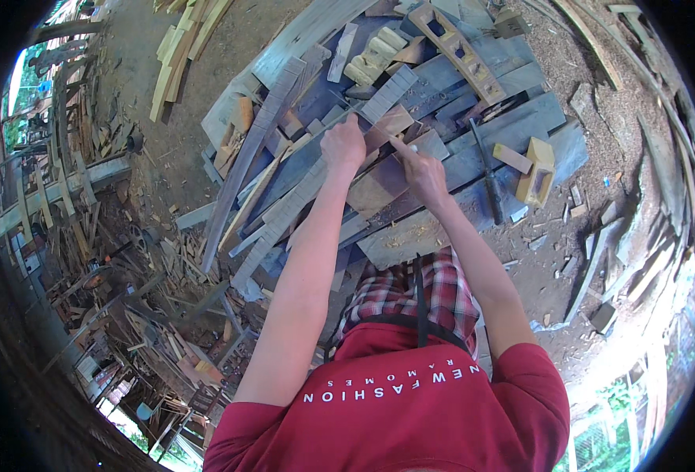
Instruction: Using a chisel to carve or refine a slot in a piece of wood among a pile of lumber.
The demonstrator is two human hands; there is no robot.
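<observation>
My left hand (344,147) is closed, knuckles far; my right hand (424,169) is set just to its right with the index finger extended. The hands are apart; what either grips is too small to tell. The grooved grey strip (389,93) lies just beyond them, angled far-right, on the board stack (553,112).

Caution: loose support. The boards overlap unevenly, so pressure at an edge could tip one and throw my hands off line. Caution: finger clearance. My fingers are close to the work; a slip could drive a knuckle into an edge. Caution: the dark rod (487,177) lies loose at right and could roll if the boards shift.

Surface: a slotted yellow piece (451,44) lies at far right, a pale carved block (375,57) far. Room: dirt ground (147,75), heaped scrap wood (186,267) at left, shavings at right.
</observation>
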